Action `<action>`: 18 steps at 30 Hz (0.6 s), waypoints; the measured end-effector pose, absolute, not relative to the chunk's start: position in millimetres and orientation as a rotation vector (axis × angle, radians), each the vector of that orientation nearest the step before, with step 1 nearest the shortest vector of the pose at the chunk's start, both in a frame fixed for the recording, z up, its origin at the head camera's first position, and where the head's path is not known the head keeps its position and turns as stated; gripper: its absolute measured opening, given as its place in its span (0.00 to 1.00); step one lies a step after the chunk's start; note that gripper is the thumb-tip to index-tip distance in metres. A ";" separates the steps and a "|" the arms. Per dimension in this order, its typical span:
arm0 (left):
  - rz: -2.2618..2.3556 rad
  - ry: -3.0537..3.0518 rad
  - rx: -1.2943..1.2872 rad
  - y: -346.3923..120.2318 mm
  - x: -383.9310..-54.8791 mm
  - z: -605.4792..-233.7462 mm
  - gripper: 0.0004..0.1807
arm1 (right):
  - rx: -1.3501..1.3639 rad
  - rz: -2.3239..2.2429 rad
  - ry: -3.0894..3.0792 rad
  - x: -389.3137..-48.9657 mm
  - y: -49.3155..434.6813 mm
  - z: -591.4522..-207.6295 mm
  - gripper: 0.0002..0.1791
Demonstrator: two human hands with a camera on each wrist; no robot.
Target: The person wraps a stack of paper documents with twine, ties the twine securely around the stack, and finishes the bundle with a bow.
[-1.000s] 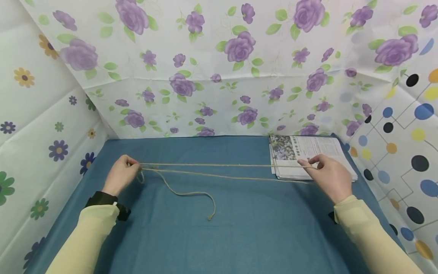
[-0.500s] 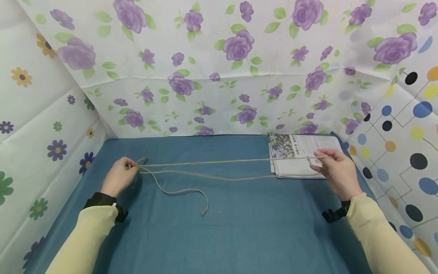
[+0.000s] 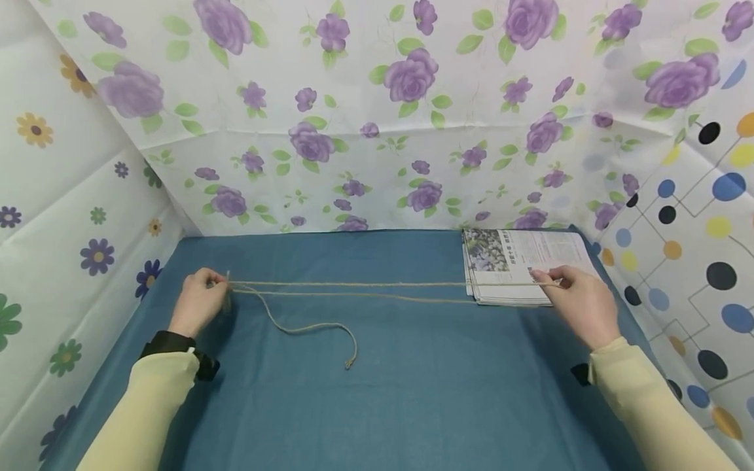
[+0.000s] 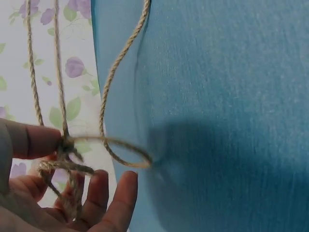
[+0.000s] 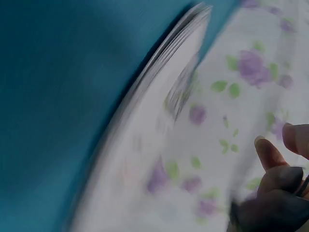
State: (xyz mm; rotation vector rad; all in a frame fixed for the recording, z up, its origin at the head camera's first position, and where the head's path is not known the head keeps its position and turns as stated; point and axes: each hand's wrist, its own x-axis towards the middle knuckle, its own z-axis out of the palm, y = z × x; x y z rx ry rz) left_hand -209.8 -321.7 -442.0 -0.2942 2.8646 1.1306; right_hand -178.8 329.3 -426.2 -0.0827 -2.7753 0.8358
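Tan twine (image 3: 353, 284) stretches sideways between the two hands in the head view, its upper strand nearly straight. A second strand runs just below it toward the newspapers. My left hand (image 3: 197, 301) pinches the twine at the left. In the left wrist view, thumb and fingers grip a small tangle of twine (image 4: 65, 166), with a loop hanging beside the fingertips. My right hand (image 3: 580, 307) pinches the other end of the upper strand, over the newspapers. Its fingers (image 5: 271, 154) show at the edge of the right wrist view, where no twine can be made out. A loose tail curves below the strands, ending in a knot.
A stack of folded newspapers (image 3: 530, 261) lies at the back right of the table, which is covered with a blue cloth (image 3: 377, 405). Flowered sheeting (image 3: 377, 111) rises behind, with patterned sheets on the left and right sides.
My right hand moved right, its fingers spreading, then drew together again on the twine. The left hand shifted slightly left. The loose tail slid a little left.
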 end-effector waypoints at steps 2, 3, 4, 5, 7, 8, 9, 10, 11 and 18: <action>1.123 2.857 -0.315 -322.3 -209.4 -441.3 0.25 | -0.129 1.014 -2.773 -180.8 331.1 -425.9 0.30; 1.121 2.852 -0.321 -322.1 -209.3 -440.9 0.25 | -0.150 1.080 -2.768 -181.3 332.4 -425.9 0.30; 1.122 2.843 -0.325 -322.4 -208.5 -440.8 0.25 | -0.156 1.115 -2.763 -181.8 333.2 -427.0 0.30; 1.123 2.833 -0.325 -322.8 -207.5 -441.1 0.25 | -0.142 1.101 -2.765 -182.4 333.9 -428.8 0.29; 1.145 2.807 -0.315 -322.9 -205.2 -441.8 0.25 | -0.074 0.968 -2.779 -182.1 334.6 -432.6 0.26; 1.165 2.792 -0.311 -322.7 -204.5 -442.4 0.25 | -0.032 0.877 -2.782 -181.6 334.6 -435.0 0.25; 1.192 2.776 -0.308 -322.2 -203.8 -442.9 0.25 | 0.016 0.788 -2.775 -180.7 334.2 -437.5 0.24; 1.222 2.757 -0.304 -321.9 -203.4 -443.5 0.24 | 0.066 0.696 -2.759 -179.8 333.8 -440.0 0.22; 1.257 2.734 -0.303 -322.1 -203.2 -443.8 0.24 | 0.109 0.614 -2.742 -179.0 333.1 -441.8 0.20; 1.388 2.635 -0.311 -322.5 -205.9 -444.1 0.25 | 0.237 0.289 -2.637 -180.3 333.1 -446.4 0.14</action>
